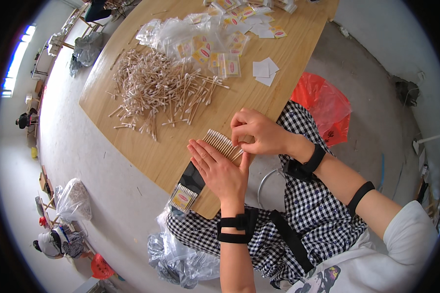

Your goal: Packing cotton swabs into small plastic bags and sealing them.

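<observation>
Wooden-stick cotton swabs point(218, 138) lie side by side in a neat row near the table's front edge. My left hand point(221, 173) rests flat across the lower part of that row, its fingers stretched out together. At the row's right end, my right hand point(258, 132) is closed in a pinch on a cotton swab, partly hidden by the fingers. A large loose heap of cotton swabs point(149, 85) spreads over the table farther off. Beside my left hand, at the table edge, sits a filled clear pack of swabs point(183, 197) with a yellow and white card, next to a dark flat object point(192, 177).
On the wooden table point(259, 100) lie clear plastic bags point(168, 34), packed swabs point(229, 66) and white cards point(265, 71). A red plastic bag point(322, 105) is beyond the right table edge. Grey plastic bags point(181, 259) lie below. Other people work at the far left.
</observation>
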Tool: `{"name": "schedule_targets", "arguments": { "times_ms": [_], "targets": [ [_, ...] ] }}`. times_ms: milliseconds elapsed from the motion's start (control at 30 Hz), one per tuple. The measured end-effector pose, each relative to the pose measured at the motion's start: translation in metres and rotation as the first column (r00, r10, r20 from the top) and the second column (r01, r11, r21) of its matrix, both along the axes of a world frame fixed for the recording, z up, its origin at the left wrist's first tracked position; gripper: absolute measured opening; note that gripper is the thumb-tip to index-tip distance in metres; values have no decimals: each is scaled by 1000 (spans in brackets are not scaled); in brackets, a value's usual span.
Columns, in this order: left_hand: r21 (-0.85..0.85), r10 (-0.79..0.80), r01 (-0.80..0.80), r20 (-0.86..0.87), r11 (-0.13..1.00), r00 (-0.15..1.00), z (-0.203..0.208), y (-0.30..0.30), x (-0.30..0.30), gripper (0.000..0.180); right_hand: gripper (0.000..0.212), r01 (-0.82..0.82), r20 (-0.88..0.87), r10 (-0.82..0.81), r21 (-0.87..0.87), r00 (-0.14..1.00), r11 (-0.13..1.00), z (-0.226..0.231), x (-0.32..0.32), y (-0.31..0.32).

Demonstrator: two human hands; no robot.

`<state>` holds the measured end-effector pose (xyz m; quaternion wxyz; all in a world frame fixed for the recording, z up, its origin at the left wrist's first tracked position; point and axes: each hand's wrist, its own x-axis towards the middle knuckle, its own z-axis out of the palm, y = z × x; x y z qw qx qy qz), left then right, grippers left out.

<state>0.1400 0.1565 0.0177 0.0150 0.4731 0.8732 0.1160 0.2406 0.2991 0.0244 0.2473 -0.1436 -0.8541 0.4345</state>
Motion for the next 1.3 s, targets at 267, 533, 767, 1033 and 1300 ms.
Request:
{"name": "schedule_targets", "arguments": {
  "times_ms": [267, 533, 767, 1033, 1300],
  "targets": [
    [32, 0, 0, -7, 999, 1000, -2, -1, -1, 117, 4, -120, 140, 92, 203, 986, 972, 11, -11, 2],
    [38, -2, 4, -37, 999, 999, -6, 0, -1, 116, 13, -305, 400, 86, 526, 912, 794, 17, -22, 6],
    [51, 3, 0, -53, 999, 999, -4, 0, -1, 114, 21, -319, 550, -98, 610, 829, 725, 24, -3, 45],
    [35, 16, -15, -41, 999, 999, -2, 0, 2, 113, 13, 101, 383, -202, 268, 901, 958, 36, 83, 79],
    [38, 19, -17, -44, 999, 999, 5, -5, 2, 113, 15, 565, 566, -539, 151, 623, 811, 34, 224, 123]
  ]
}}
